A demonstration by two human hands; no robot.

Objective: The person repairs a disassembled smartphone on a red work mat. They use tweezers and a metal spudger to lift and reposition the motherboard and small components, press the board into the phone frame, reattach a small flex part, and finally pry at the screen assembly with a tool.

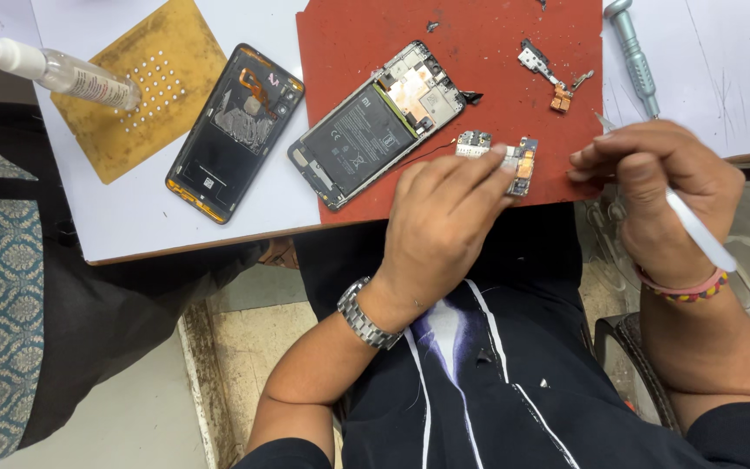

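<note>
The small circuit board [514, 161] lies on the red mat [349, 35], near the mat's front edge and just right of the opened phone. The board is pale with orange-copper patches and metal shielding; a second small board piece [474, 142] sits just to its left. My left hand [438, 221] rests over the board's near side, fingers together and extended, fingertips [498, 153] pressing on the board's top. My right hand [653, 187] is just right of the board, fingers pinched shut on a slim white tool [696, 227], whose tip I cannot make out.

The opened phone [377, 124] lies tilted on the mat, showing a black battery and exposed copper-coloured parts at its upper end. A thin dark wire runs from it towards the board. A loose bracket part [544, 74] lies further back on the mat.

A clear squeeze bottle [62, 71] lies on the yellow perforated pad [145, 82]; its contents appear colourless. The black back cover [234, 130] rests on the white table [132, 217]. A grey screwdriver [635, 56] lies behind my right hand.
</note>
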